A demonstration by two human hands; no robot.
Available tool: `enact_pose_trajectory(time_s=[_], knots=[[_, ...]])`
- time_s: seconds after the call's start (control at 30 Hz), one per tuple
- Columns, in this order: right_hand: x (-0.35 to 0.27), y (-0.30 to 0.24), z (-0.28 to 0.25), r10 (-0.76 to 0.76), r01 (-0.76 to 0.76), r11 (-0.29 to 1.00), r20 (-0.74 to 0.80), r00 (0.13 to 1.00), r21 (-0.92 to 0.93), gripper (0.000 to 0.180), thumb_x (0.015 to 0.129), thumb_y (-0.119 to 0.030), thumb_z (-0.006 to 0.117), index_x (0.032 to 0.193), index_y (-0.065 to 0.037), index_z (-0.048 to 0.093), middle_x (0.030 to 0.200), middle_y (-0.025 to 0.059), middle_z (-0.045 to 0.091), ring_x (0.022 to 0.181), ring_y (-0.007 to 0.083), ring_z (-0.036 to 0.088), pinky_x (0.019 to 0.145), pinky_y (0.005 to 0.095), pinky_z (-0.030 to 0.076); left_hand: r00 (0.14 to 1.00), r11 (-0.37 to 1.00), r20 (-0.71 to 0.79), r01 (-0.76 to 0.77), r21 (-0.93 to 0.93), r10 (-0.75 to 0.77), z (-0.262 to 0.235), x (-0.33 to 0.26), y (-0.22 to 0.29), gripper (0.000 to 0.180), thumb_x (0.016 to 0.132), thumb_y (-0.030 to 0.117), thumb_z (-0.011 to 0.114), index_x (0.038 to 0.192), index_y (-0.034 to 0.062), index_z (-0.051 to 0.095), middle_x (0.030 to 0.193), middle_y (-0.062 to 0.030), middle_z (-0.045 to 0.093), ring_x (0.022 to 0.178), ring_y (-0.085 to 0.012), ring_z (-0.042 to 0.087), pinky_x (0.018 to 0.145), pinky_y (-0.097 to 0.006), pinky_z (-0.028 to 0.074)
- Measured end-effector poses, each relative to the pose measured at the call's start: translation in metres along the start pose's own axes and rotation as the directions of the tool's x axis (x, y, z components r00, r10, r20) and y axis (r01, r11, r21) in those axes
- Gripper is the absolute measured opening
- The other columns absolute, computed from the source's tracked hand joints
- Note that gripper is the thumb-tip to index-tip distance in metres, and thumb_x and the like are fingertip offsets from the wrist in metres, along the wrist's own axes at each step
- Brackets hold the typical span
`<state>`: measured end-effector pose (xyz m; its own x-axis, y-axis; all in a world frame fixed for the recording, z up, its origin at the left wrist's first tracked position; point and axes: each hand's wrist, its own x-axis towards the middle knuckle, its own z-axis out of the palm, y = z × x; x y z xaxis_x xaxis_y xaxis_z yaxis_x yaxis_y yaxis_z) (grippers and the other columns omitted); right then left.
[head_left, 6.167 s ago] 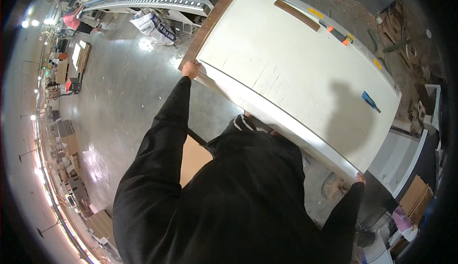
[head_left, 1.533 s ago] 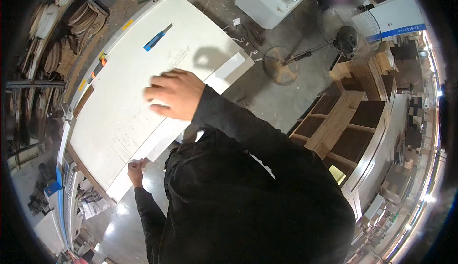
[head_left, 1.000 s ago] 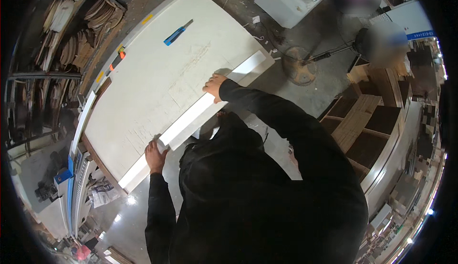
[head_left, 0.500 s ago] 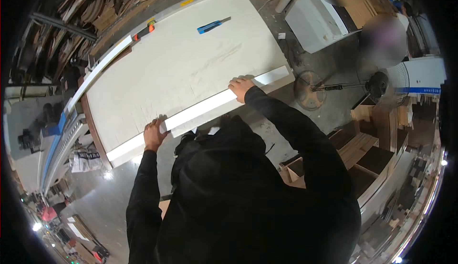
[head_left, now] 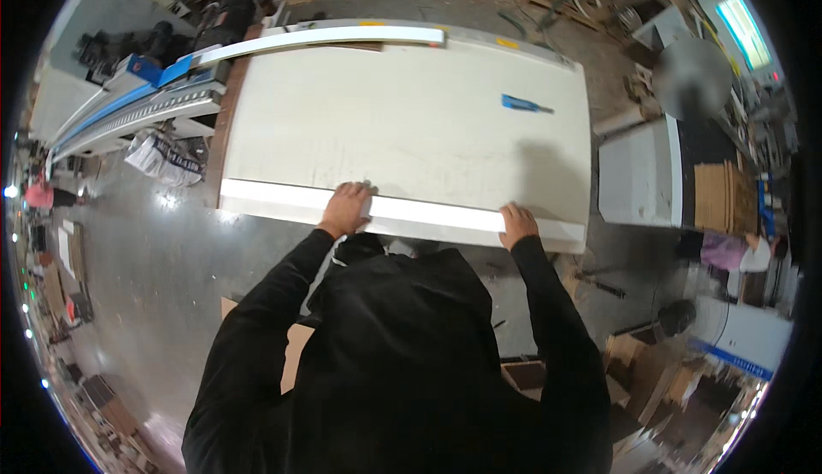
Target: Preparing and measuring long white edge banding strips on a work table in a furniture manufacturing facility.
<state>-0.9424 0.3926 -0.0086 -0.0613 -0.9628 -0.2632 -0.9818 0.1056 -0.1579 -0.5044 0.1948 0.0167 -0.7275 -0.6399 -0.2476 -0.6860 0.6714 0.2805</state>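
Note:
A long, flat white strip (head_left: 437, 210) lies along the near edge of a pale worktable (head_left: 385, 123). My left hand (head_left: 347, 208) grips it left of its middle, fingers bent over its far side. Further right, my right hand (head_left: 517, 224) holds the same strip closer to its right end. The undersides of both grips are hidden. Beyond the right hand, a blue utility knife (head_left: 521, 104) rests on the tabletop, touched by neither hand.
Another long white strip (head_left: 317, 43) runs along the table's far left side, by a blue and metal rail (head_left: 145, 114). A white bag (head_left: 163, 159) sits left of the table. At right are a grey-white cabinet (head_left: 638, 170), stacked cardboard (head_left: 721, 198) and a person (head_left: 726, 250).
The view has turned, so the table and strip now run nearly level across it. Both hands still hold the strip and sit somewhat further right along it.

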Motion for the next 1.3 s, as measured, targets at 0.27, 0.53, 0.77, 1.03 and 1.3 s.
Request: enact_pose_trajectory(time_s=[0.27,0.53,0.77,1.03,1.3], knots=[[0.016,-0.124,-0.046,-0.011,0.020,0.994,-0.091,0.996,0.108,0.090,0.072,-0.033,0.085,0.147,-0.004,0.045,0.147,0.0144,0.045,0.141,0.0398,0.037,0.121,0.0516,0.026,0.926,0.966,-0.341,0.080,-0.246,-0.163,-0.033,-0.045,-0.039,0.077,0.089,0.057,0.068,0.139,-0.0004,0.053,0.138,-0.0215,0.058,0.131,-0.0387,0.050,0.117,-0.047,0.035],[0.049,-0.269,-0.055,-0.157,0.159,0.927,-0.034,0.987,0.339,0.059,0.082,-0.031,0.079,0.131,-0.005,0.059,0.134,0.0143,0.055,0.130,0.0372,0.049,0.111,0.0485,0.040,0.832,0.639,-0.255,0.148,-0.755,-0.493,-0.055,-0.048,-0.166,0.051,0.090,0.033,0.075,0.124,-0.0030,0.062,0.114,-0.0182,0.071,0.108,-0.0331,0.068,0.093,-0.041,0.053],[0.020,-0.310,-0.062,-0.032,0.002,0.936,0.080,0.996,0.353,0.056,0.089,-0.041,0.072,0.132,-0.008,0.061,0.138,0.0155,0.057,0.128,0.0365,0.052,0.108,0.0455,0.044,0.862,-0.611,0.236,-0.103,-0.785,-0.449,-0.098,0.052,-0.270,0.039,0.111,0.032,0.039,0.091,0.0056,0.061,0.080,-0.0007,0.062,0.069,-0.0139,0.055,0.071,-0.027,0.047],[-0.039,-0.333,-0.062,0.352,-0.332,0.849,0.027,0.935,0.411,0.048,0.086,-0.034,0.075,0.127,-0.011,0.066,0.126,0.0136,0.067,0.121,0.0350,0.059,0.105,0.0441,0.046,0.724,-0.469,0.116,-0.308,-0.827,-0.680,-0.079,0.200,-0.468,0.044,0.104,0.043,0.058,0.082,0.0048,0.059,0.068,-0.0051,0.055,0.061,-0.0180,0.056,0.055,-0.031,0.047],[-0.056,-0.382,-0.054,0.440,-0.431,0.756,0.105,0.892,0.493,0.048,0.089,-0.034,0.073,0.129,-0.009,0.065,0.126,0.0162,0.066,0.121,0.0361,0.058,0.105,0.0456,0.046,0.694,-0.530,0.061,-0.486,-0.695,-0.718,-0.115,0.303,-0.448,0.032,0.105,0.017,0.057,0.122,-0.0095,0.055,0.118,-0.0163,0.065,0.105,-0.0265,0.069,0.086,-0.031,0.061]])
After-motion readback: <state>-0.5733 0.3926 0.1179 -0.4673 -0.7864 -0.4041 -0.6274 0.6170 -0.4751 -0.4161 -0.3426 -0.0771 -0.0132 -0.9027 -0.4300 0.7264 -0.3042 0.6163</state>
